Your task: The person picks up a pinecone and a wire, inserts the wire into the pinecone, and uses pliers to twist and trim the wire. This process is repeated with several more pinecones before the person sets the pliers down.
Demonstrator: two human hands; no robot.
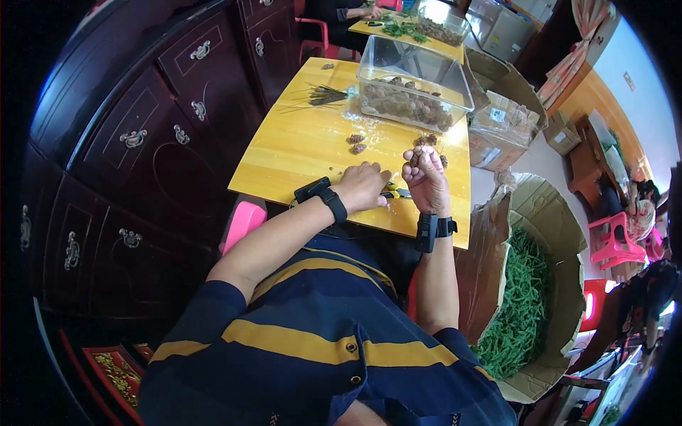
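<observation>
Over the near part of the yellow table point(280, 153), my left hand point(361, 187) is closed on the yellow-and-black handles of a pair of pliers point(390, 191), whose metal jaws point right. The handle ends are hidden under my fingers. My right hand point(430, 183) is raised just beside it, pinching a small brown pine cone point(416, 159) between thumb and fingers. More brown cones point(430, 140) lie just behind that hand. Two loose cones point(356, 144) rest mid-table, amid pale crumbs. A bundle of thin dark wires point(323, 95) lies farther back.
A clear plastic bin point(415, 85) of cones stands at the table's far right. On my right an open cardboard box point(568, 284) holds green artificial foliage point(517, 305). Dark cabinets point(156, 128) line the left. Another person's hand point(372, 12) is at a farther table.
</observation>
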